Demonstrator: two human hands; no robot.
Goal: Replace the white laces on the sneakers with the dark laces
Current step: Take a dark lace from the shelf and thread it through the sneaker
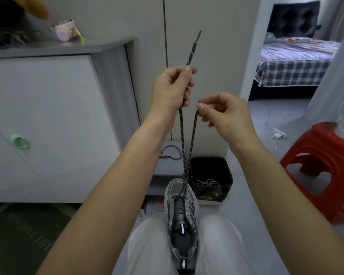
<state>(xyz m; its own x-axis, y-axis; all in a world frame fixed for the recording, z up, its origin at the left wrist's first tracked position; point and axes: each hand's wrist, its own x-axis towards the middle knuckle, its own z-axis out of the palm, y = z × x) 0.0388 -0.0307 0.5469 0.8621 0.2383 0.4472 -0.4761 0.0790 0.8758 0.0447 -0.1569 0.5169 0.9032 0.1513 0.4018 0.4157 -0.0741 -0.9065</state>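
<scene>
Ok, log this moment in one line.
dark lace: through toe eyelets; left hand: grips one strand; right hand: pinches other end; sneaker: between knees; white lace: in bin

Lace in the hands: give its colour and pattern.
The lace is dark with pale flecks; head view shows it best.

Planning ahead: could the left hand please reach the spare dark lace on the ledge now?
Probably not yet: the left hand grips the threaded lace; nothing covers the spare lace.
</scene>
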